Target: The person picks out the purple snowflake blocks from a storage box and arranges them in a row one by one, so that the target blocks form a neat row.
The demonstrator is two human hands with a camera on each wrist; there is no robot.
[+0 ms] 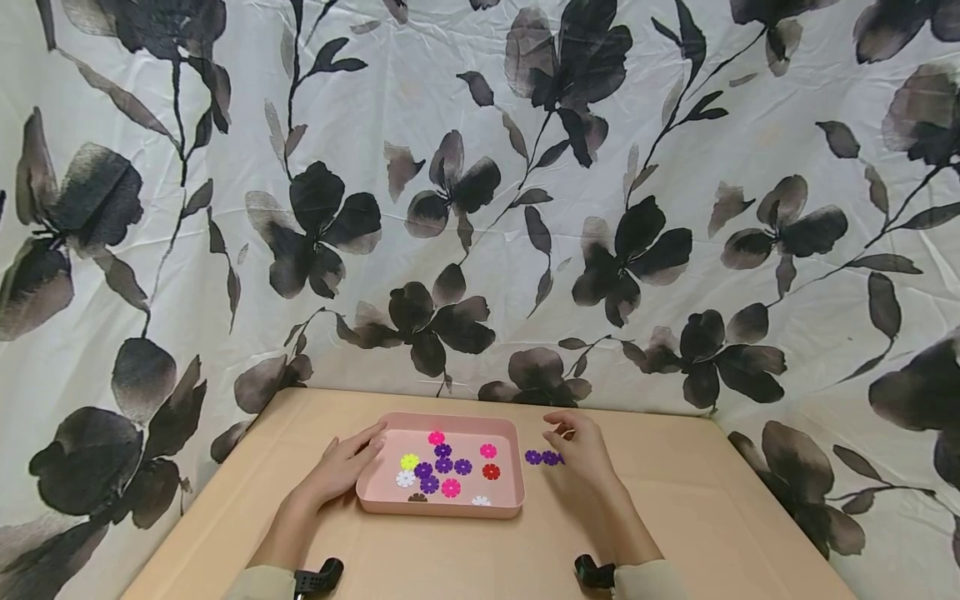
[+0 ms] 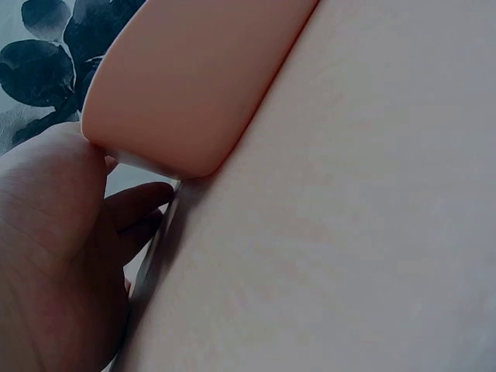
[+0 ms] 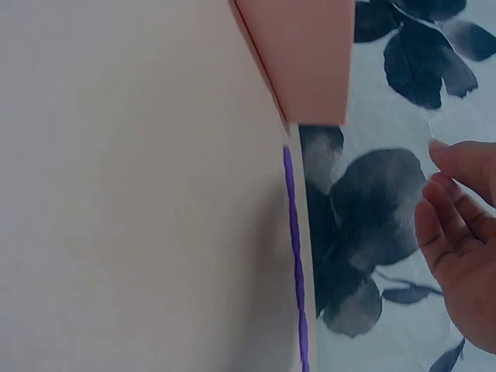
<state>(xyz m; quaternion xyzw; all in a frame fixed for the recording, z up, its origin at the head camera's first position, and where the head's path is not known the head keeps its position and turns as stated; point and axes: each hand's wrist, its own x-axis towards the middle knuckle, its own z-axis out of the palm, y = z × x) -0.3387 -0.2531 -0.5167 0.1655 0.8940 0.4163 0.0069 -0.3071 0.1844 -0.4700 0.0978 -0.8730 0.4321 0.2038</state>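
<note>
Flat flower-shaped pieces in several colours lie in a pink tray (image 1: pixel 442 507). Among them are purple flower pieces (image 1: pixel 444 465), a yellow one (image 1: pixel 408 461) and a red one (image 1: pixel 491 472). My left hand (image 1: pixel 341 462) rests against the tray's left side, its fingers reaching along the rim. To the right of the tray, a row of purple flower pieces (image 1: pixel 533 457) lies on the table, seen edge-on as a purple strip (image 3: pixel 294 232) in the right wrist view. Above its right end is my right hand (image 1: pixel 585 446), fingers loosely bent with nothing visible between them.
The tan table (image 1: pixel 420 558) reaches back to a white cloth with dark flowers (image 1: pixel 450 208). Both wrists carry black straps with cameras (image 1: pixel 321 577). Pink pieces (image 1: pixel 451 488) and white pieces (image 1: pixel 406 479) also lie in the tray.
</note>
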